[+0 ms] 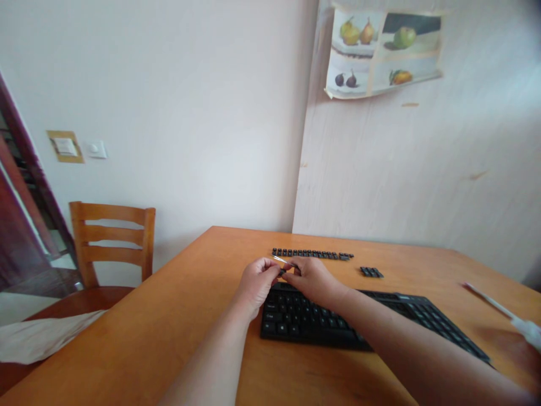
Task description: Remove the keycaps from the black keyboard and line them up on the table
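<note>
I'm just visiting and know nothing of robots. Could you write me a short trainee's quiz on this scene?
1. What lies in a long row beyond the keyboard? A: pencils. B: loose keys. C: coins.
2. True or false: the left hand and right hand are close together.
3. Fill in: in the picture, the small block of keys lies to the ____ of the long row.

Key: 1. B; 2. true; 3. right.

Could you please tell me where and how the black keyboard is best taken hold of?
I would grip the keyboard by its two short ends, left hand from the left, right hand from the right: it is long and lies flat on the table, so this should keep it level. The right forearm crosses over it now, so that should lift away first.
</note>
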